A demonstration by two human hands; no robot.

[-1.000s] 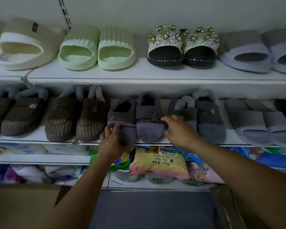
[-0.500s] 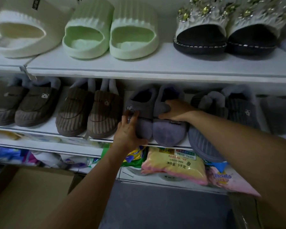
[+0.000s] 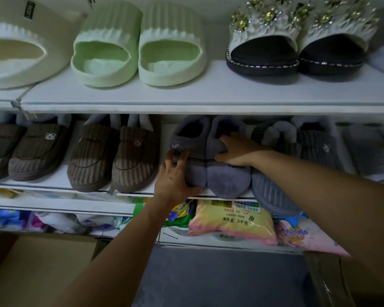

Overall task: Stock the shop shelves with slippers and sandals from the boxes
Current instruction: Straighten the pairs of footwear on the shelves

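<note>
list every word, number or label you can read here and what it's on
"净含量: 5千克": yellow and pink bag under the middle shelf.
Red and dark lines and the header above it on that bag: too small to read.
Yellow lettering on the pink pack: blurred.
Black tag on the cream slipper: blurred.
Embroidered word on the right purple slipper, below the right hand: unreadable.
Green pack behind the left hand: no legible text.

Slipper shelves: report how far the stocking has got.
Done: green slides and jewelled sandals sit on the top shelf, brown slippers below. In hand: left hand and right hand seat the purple slippers. Left: a grey slipper overhangs the edge; the cardboard box contents can't be seen.
</note>
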